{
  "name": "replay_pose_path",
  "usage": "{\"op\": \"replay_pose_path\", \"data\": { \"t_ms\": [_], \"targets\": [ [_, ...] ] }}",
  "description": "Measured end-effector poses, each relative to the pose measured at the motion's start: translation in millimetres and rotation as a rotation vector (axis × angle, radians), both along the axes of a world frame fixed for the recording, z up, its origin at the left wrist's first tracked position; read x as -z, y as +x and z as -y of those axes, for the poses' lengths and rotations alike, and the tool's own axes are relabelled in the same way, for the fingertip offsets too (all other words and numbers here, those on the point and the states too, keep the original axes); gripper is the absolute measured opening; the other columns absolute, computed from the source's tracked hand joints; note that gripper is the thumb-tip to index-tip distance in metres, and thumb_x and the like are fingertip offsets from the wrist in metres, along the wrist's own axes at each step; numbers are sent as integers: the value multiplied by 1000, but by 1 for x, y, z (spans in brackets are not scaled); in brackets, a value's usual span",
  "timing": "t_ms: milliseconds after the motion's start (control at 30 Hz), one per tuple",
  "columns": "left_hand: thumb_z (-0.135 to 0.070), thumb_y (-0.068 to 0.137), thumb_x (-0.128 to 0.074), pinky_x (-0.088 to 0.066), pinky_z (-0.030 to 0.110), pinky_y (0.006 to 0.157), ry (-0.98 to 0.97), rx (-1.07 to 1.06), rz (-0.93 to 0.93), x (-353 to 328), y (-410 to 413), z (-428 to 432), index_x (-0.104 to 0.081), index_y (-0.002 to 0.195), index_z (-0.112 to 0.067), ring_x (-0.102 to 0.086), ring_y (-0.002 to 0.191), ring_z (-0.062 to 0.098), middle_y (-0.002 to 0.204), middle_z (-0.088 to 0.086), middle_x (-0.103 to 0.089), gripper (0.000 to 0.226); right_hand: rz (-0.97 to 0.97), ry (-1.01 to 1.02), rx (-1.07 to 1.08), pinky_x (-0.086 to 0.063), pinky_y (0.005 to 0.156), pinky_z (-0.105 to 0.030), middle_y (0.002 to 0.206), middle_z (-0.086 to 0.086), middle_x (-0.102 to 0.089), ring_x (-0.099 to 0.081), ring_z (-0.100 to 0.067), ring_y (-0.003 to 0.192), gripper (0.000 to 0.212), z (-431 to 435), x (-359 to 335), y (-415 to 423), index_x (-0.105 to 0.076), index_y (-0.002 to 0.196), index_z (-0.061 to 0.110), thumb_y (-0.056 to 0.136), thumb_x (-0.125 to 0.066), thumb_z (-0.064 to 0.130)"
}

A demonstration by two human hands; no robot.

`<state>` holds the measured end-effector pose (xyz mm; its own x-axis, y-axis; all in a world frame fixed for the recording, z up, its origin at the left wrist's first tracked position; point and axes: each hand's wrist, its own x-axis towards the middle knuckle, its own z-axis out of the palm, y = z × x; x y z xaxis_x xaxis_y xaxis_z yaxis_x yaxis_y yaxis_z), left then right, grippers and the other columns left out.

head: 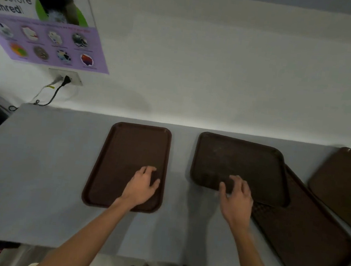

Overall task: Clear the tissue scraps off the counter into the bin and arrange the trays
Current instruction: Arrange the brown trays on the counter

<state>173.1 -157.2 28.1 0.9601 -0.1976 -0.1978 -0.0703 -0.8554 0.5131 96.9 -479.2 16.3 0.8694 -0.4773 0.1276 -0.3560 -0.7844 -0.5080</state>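
Head view: four brown trays on a grey surface (36, 172), against a white wall.
Left tray (128, 149): lies flat and lengthwise, apart from the others.
Left hand (143, 185): rests palm down on the left tray's near half, fingers relaxed, clamped on nothing.
Middle tray (238, 161): lies askew, its right corner overlapping the slanted tray (301, 243).
Right hand (236, 197): fingers spread on the middle tray's near rim, thumb out, not curled round it.
Far-right tray (344, 185): cut off by the frame edge.
Wall: shredder poster (47, 24), outlet (67, 77) with plugs.

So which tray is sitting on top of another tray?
The second tray from the left, under the right hand. Its right corner lies over the slanted tray; no other tray rests on one.
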Motion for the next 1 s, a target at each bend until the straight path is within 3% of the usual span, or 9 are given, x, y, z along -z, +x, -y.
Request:
{"op": "replay_pose_path", "data": {
  "t_ms": [200, 300, 433, 533, 633, 700, 767, 833, 1000],
  "targets": [
    [-42, 104, -55, -37, 45, 119, -168, 0, -129, -1, 46, 108, -41, 154, -15, -44, 144, 36, 156, 14, -45, 58, -212, 110, 333, -22, 125, -66, 171, -18, -23, -18, -45, 158, 65, 132, 7, 16, -30, 158, 22, 105, -49, 53],
    [-40, 107, -52, -30, 42, 122, -150, -54, -221, 13, 64, 148, -29, 160, -5, -34, 151, 38, 164, 20, -36, 68, -300, 227, 386, -23, 124, -67, 172, -20, -15, -17, -49, 156, 70, 164, 27, 15, -21, 163, 20, 106, -49, 49],
    [-28, 108, -54, -41, 36, 110, -216, -204, -322, 35, 73, 181, -46, 148, 1, -51, 139, 37, 149, 21, -54, 51, -254, 249, 353, -37, 115, -65, 164, -26, -23, -35, -55, 141, 68, 175, 59, 0, -21, 163, 14, 107, -55, 32],
    [-24, 104, -60, -49, 38, 101, -238, -275, -333, 49, 73, 184, -61, 136, 0, -64, 124, 37, 133, 20, -67, 39, -127, 421, 478, -42, 115, -62, 158, -28, -36, -44, -52, 138, 65, 180, 66, -3, -25, 162, 12, 107, -58, 26],
    [-6, 96, -64, -50, 34, 101, -260, -340, -356, 59, 72, 174, -63, 129, -1, -66, 118, 31, 124, 15, -69, 33, -82, 518, 565, -47, 112, -58, 146, -26, -56, -57, -48, 130, 46, 182, 65, -5, -41, 150, 11, 109, -55, 26],
    [-13, 87, -68, -50, 31, 103, -295, -331, -373, 67, 73, 158, -63, 125, -6, -66, 112, 24, 122, 7, -69, 39, 11, 550, 597, -50, 109, -55, 138, -25, -63, -62, -48, 124, 38, 178, 54, -6, -50, 148, 11, 111, -50, 20],
    [-21, 80, -72, -54, 39, 104, -324, -286, -401, 76, 72, 137, -66, 119, -13, -70, 109, 23, 118, 7, -74, 40, 95, 578, 617, -49, 109, -51, 139, -23, -64, -61, -45, 126, 38, 172, 37, -5, -54, 149, 11, 113, -47, 18],
    [-14, 86, -77, -55, 44, 102, -372, -252, -365, 57, 61, 118, -65, 115, -18, -71, 105, 21, 112, 3, -74, 32, 154, 601, 594, -48, 110, -48, 141, -20, -63, -60, -42, 130, 38, 162, 24, -4, -54, 150, 13, 113, -47, 19],
    [-37, 93, -76, -42, 47, 117, -335, -250, -41, -15, 55, 61, -37, 150, -14, -50, 136, 29, 148, 11, -48, 73, 222, 527, 418, -44, 110, -37, 140, -14, -66, -61, -35, 128, 37, 133, -9, 9, -59, 147, 16, 113, -48, 22]
  ]
}}
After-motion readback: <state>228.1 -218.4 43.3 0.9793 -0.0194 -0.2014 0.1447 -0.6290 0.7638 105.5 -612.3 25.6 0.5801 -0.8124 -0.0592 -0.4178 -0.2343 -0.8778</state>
